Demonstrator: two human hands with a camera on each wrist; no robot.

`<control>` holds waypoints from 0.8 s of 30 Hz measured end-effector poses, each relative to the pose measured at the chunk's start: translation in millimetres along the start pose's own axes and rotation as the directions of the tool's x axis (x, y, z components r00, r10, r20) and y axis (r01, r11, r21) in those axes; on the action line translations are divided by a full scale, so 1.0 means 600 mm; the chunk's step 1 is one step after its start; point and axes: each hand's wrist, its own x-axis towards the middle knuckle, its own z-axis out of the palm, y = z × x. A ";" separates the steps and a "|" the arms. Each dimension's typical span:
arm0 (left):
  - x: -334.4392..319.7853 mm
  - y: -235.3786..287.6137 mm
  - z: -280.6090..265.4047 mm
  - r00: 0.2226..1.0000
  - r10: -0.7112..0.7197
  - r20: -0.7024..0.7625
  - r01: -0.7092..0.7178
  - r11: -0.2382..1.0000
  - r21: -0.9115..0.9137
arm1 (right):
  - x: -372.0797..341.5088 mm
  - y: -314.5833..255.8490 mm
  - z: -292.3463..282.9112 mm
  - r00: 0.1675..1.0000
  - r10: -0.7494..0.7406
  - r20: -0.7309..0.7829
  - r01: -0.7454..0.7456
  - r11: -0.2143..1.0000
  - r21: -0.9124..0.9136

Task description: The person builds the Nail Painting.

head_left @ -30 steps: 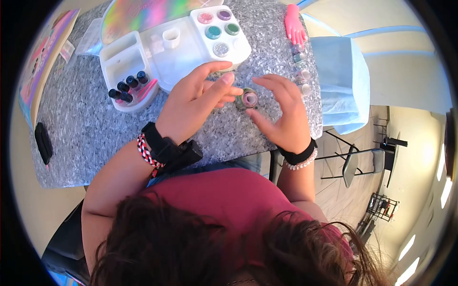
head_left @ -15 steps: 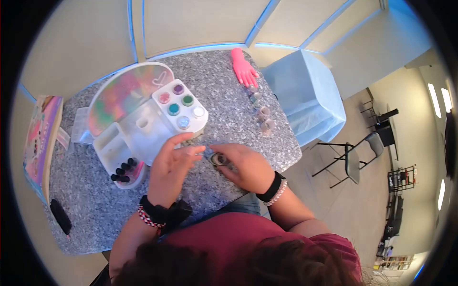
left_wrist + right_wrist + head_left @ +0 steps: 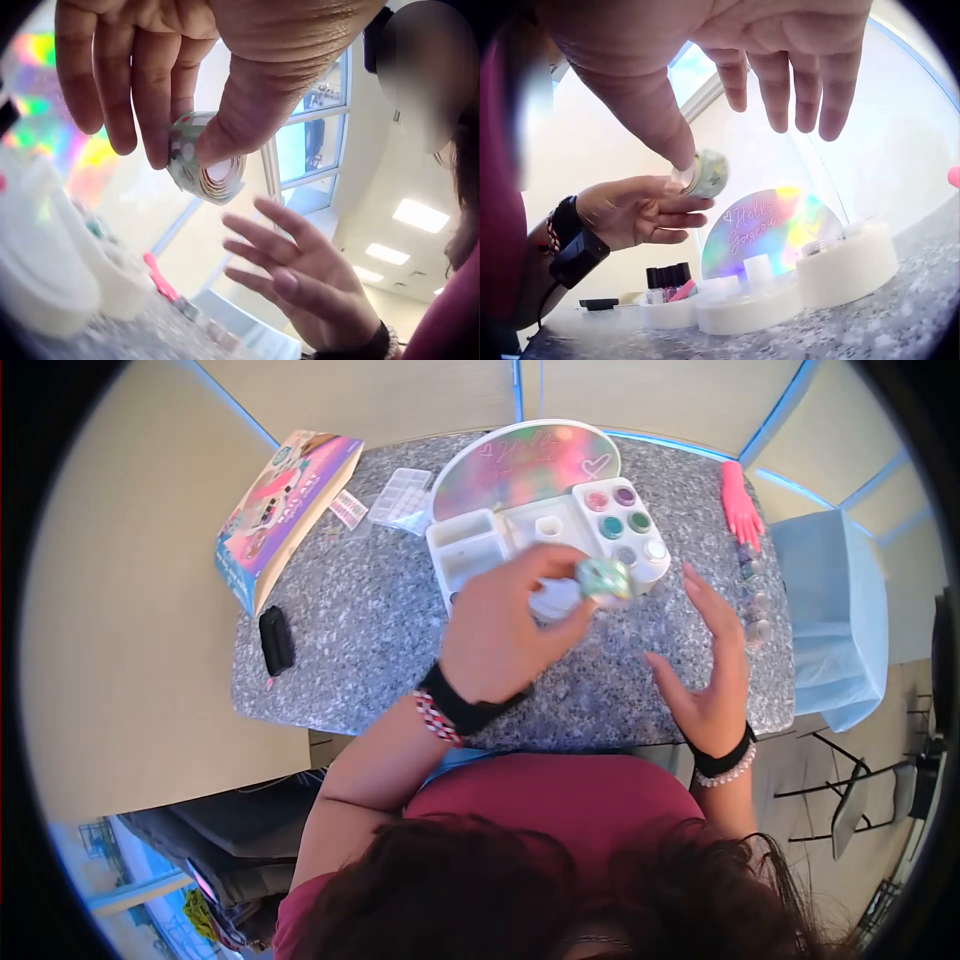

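Speckled grey table (image 3: 350, 600), folding chair (image 3: 850, 806), pale walls (image 3: 400, 395)

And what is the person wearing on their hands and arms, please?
The left hand, ungloved, has a black strap with a boxy, cabled device and a red, white and black braided bracelet; the right hand, also ungloved, has a black wristband and pale beaded bracelet.

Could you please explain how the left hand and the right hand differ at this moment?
The left hand pinches a patterned roll, while the right hand holds nothing.
The left hand's thumb closes against the roll; the right hand's thumb and fingers stand apart.
The left hand has a braided bracelet at its wrist, the right hand a pale beaded bracelet.
Both wear a black band.
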 end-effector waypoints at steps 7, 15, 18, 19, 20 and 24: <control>0.023 -0.087 -0.140 0.993 -0.032 -0.116 0.076 0.914 0.399 | -0.050 0.047 -0.043 0.998 0.050 -0.040 -0.054 0.991 -0.126; 0.024 -0.131 -0.166 0.984 0.057 0.167 -0.142 0.821 0.553 | -0.070 0.072 -0.103 0.983 0.136 -0.123 -0.160 0.963 -0.218; 0.030 -0.137 -0.169 0.960 0.087 0.268 -0.233 0.779 0.582 | -0.071 0.079 -0.117 0.979 0.165 -0.120 -0.189 0.957 -0.219; 0.033 -0.138 -0.171 0.956 0.067 0.285 -0.230 0.775 0.589 | -0.071 0.085 -0.122 0.979 0.171 -0.112 -0.191 0.959 -0.208; 0.034 -0.142 -0.172 0.949 0.066 0.309 -0.248 0.762 0.599 | -0.072 0.093 -0.126 0.980 0.169 -0.107 -0.189 0.955 -0.229; 0.043 -0.134 -0.166 0.927 0.120 0.356 -0.340 0.674 0.656 | -0.081 0.129 -0.147 0.963 0.244 -0.111 -0.268 0.896 -0.353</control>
